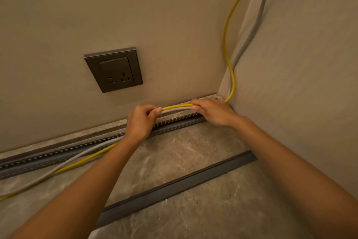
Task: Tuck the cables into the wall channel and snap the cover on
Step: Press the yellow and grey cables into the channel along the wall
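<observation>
The yellow cable (177, 106) and the grey cable (175, 110) run together along the foot of the wall, just above the slotted channel (174, 123). Between the two hands they are lifted in a low arch, not yet inside the channel. The left hand (140, 121) pinches both cables between thumb and fingers, and the right hand (212, 111) is closed over them near the corner. I think this spacing keeps a short length straight, so it can be pressed down into the slot at once.

To the left of the hands, the cables lie loose on the floor (184, 153), in front of the channel. At the corner they rise up the wall. The cover (178, 186), a long dark strip, lies on the floor well apart from the channel, probably waiting until the cables are in. A socket (114, 69) sits on the wall above.
</observation>
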### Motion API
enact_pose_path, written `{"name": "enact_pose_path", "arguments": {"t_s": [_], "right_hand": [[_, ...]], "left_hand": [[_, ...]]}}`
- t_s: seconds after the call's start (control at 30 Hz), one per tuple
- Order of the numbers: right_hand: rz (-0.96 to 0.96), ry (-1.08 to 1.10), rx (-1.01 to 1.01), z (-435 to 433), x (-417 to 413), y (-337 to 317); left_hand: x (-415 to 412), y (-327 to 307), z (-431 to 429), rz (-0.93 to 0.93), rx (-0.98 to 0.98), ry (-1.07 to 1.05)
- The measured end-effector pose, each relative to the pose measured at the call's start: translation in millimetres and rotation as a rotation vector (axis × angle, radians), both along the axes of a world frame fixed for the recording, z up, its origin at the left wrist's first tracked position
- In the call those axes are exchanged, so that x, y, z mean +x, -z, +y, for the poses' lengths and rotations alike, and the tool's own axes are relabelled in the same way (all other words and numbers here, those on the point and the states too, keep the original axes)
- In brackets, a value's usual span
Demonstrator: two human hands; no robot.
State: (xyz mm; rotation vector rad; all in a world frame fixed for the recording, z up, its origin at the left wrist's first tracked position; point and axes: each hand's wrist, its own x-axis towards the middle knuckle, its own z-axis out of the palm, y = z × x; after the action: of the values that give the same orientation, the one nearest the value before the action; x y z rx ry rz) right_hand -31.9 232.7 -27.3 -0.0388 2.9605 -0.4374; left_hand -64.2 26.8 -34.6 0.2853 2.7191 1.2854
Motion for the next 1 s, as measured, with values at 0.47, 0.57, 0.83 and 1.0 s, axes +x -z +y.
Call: {"name": "enact_pose_path", "arguments": {"t_s": [0.47,0.57,0.83,1.0], "right_hand": [[-0.028,0.179,-0.13,39.9,-6.6,9.4],[0.022,0.154,-0.089,42.8,-4.9,12.0],[0.098,0.076,-0.139,42.8,-6.3,17.6],[0.16,0.139,-0.192,41.8,-5.0,23.6]], "left_hand": [[-9.3,7.2,25.2,-0.077,-0.128,0.112],[-7.2,13.4,29.5,-0.061,-0.183,0.118],[-7.7,11.7,28.2,0.071,-0.369,0.144],[-4.7,10.9,28.8,0.234,-0.572,0.219]]}}
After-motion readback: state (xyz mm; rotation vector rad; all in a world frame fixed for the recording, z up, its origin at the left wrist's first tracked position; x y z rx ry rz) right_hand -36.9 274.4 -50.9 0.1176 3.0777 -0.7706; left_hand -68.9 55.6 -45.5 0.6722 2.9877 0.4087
